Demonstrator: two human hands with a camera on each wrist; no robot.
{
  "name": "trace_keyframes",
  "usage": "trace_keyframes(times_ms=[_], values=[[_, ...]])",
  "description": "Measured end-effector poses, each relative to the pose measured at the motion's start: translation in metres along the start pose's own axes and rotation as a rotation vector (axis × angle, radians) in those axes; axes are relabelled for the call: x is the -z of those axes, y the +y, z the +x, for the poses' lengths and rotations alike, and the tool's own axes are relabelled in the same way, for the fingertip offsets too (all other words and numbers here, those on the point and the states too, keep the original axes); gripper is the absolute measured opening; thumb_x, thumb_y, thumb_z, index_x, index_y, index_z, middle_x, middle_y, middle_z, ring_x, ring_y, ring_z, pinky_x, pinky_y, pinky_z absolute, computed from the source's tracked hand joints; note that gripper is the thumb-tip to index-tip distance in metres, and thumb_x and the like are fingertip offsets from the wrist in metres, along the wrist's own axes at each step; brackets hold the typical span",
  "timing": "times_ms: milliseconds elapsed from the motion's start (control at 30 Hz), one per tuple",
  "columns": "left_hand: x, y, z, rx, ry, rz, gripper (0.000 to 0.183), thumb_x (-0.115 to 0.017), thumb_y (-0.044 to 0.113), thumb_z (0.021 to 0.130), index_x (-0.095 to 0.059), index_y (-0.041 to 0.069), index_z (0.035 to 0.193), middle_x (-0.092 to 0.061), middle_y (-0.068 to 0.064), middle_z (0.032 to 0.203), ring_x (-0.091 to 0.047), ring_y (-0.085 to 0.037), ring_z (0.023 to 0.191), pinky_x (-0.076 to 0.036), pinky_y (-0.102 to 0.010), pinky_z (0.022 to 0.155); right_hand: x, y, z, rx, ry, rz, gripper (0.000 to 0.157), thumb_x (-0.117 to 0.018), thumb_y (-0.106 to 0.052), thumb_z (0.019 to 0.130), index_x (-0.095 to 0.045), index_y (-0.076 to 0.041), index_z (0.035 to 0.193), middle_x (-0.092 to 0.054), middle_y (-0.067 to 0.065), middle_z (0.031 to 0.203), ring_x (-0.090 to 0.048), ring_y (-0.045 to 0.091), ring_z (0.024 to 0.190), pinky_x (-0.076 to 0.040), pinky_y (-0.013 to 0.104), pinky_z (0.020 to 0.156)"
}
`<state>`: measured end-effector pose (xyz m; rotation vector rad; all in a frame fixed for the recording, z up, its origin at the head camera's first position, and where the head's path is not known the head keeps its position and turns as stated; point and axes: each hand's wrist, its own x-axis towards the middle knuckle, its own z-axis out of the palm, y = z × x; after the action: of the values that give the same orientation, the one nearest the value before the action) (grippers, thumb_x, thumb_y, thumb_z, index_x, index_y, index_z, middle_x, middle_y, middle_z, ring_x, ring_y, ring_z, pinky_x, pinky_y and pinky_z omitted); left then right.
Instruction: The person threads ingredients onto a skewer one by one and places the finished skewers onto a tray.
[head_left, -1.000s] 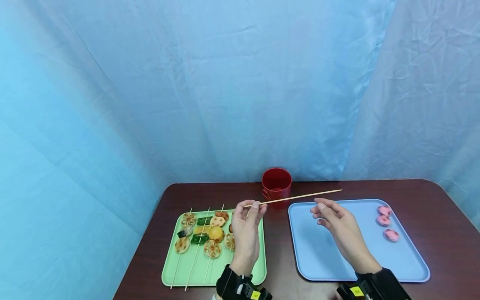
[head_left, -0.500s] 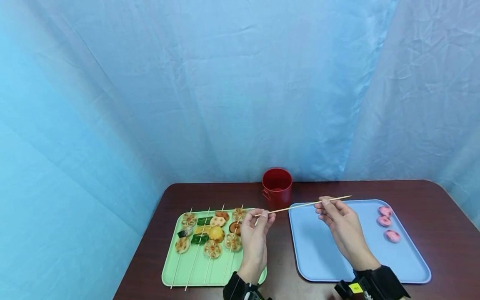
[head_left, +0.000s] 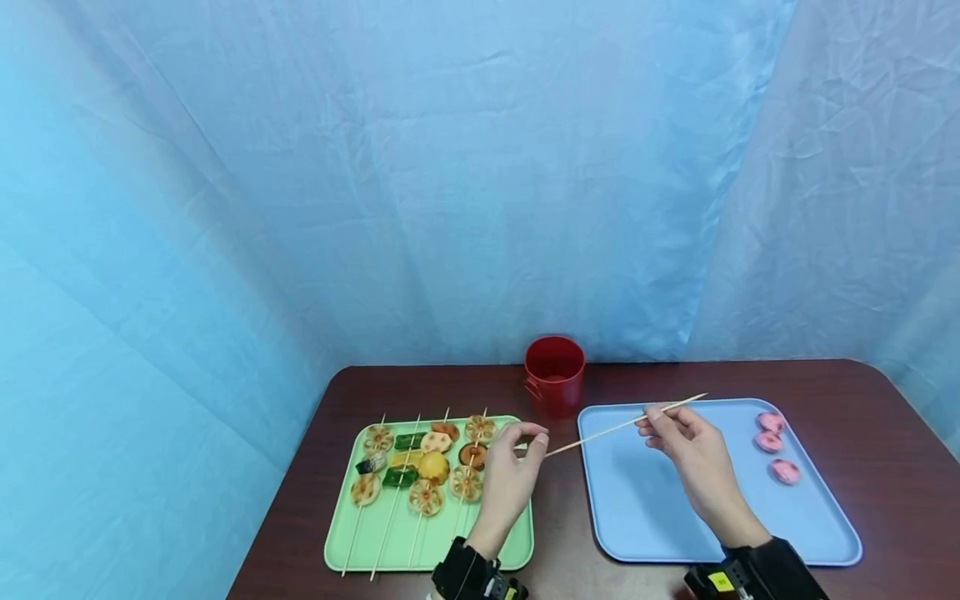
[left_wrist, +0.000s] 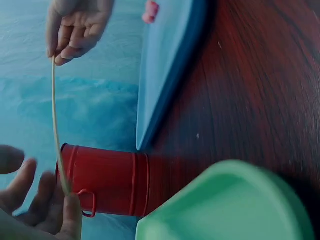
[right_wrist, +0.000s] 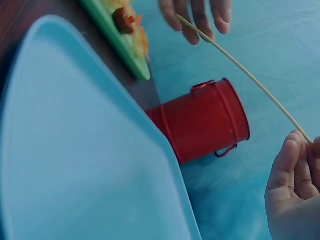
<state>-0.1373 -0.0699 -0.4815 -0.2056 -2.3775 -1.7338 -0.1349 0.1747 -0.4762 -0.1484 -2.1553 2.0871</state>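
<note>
A thin wooden skewer (head_left: 596,435) slants between the two hands above the gap between the trays. My right hand (head_left: 693,471) pinches it near its raised right end, between thumb and fingertips, as the right wrist view also shows. At the lower left end is my left hand (head_left: 510,475), its fingers spread apart in the left wrist view. The skewer's end lies by the left thumb there, without a closed pinch. Below the left hand, the green tray (head_left: 337,542) bears several skewers threaded with lotus root slices (head_left: 424,498), mushroom and green pieces.
A blue tray (head_left: 637,525) lies under the right hand, with three pink rounds (head_left: 784,472) along its right side. Behind, near the table's back edge, stands a red cup with handles (head_left: 553,379). Blue cloth (head_left: 480,183) hangs beyond the dark table (head_left: 900,517).
The right hand has taken hold of the skewer near its right end. The left hand has moved right and down, and its fingers have loosened. The skewer's left end has dropped.
</note>
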Motion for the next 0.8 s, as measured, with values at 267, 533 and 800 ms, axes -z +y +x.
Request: trace_keyframes(times_ms=[267,533,800], values=[[-0.006,0.001,-0.002,-0.070,-0.251,0.229,0.020,-0.060,0.026,0.094,-0.075,0.015,0.103,-0.066,0.010,0.093,-0.058,-0.002,0.081,-0.050,-0.022,0.070,-0.004,0.006,-0.003,0.017,-0.051,-0.191,0.048,-0.055,-0.044,0.094,-0.061,0.001,0.110,-0.068,0.017,0.099,-0.066,0.022,0.087,-0.055,0.026,0.072],[-0.018,-0.001,-0.007,-0.022,-0.356,0.176,0.016,-0.063,0.023,0.092,-0.074,0.015,0.100,-0.067,0.012,0.086,-0.059,0.003,0.072,-0.048,-0.019,0.063,-0.009,0.005,-0.007,0.049,-0.064,-0.213,0.045,-0.056,-0.041,0.095,-0.062,0.002,0.109,-0.069,0.014,0.097,-0.067,0.021,0.087,-0.054,0.026,0.072],[-0.025,-0.005,-0.007,-0.016,-0.349,0.157,0.012,-0.065,0.019,0.091,-0.074,0.013,0.096,-0.066,0.011,0.079,-0.056,0.003,0.064,-0.045,-0.018,0.057,-0.009,0.004,-0.008,0.029,-0.070,-0.210,0.047,-0.056,-0.042,0.094,-0.062,0.001,0.111,-0.069,0.012,0.097,-0.067,0.023,0.088,-0.055,0.027,0.072]])
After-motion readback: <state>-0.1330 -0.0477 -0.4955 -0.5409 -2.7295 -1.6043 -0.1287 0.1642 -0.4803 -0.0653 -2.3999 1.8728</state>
